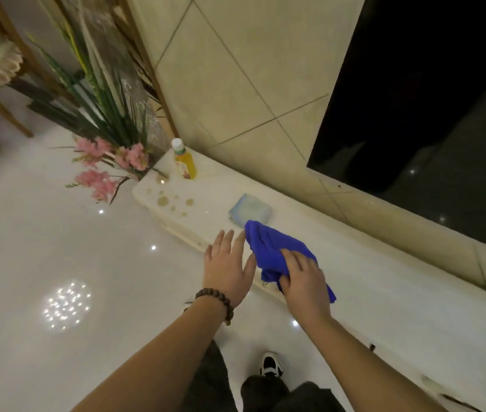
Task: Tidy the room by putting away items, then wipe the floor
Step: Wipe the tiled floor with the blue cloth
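on the ledge (354,281) along the wall i see a bottle (184,162) at the far left end, drops of spill (173,200) nearer me, then a packet (249,210) to their right. my right hand (304,281) grips a cloth (271,251) just before the packet; my left hand (228,263) hovers beside it. flowers (108,162) stand on the floor (57,263) left of the ledge.

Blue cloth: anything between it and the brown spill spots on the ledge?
Yes. The pale blue packet lies on the ledge just beyond the blue cloth, partly across the path to the spill spots. The right hand grips the cloth; the left hand is open beside it.
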